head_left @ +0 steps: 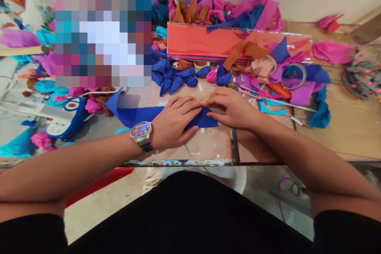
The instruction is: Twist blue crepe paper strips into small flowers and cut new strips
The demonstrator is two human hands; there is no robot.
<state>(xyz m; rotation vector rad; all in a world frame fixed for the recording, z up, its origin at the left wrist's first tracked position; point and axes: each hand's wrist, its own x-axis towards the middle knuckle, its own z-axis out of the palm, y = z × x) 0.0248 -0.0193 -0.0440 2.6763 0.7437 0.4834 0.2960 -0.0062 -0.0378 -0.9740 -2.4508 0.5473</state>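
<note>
A long strip of dark blue paper [133, 114] lies flat on the table in front of me, its left end curling up to a point. My left hand [174, 121], with a wristwatch on the wrist, presses down on the strip's right part, fingers together and flat. My right hand [230, 107] rests fingertips-down at the strip's right end, touching the tips of the left hand's fingers. Both hands pinch or fold the blue paper where they meet.
Several folded blue paper cones [175, 79] lie just beyond my hands. A long orange-red packet of paper [205, 41] lies further back among heaps of pink, purple and blue scraps. Tape rolls [293, 76] and scissors [250, 91] sit at right. A blue toy-like object [67, 119] stands at left.
</note>
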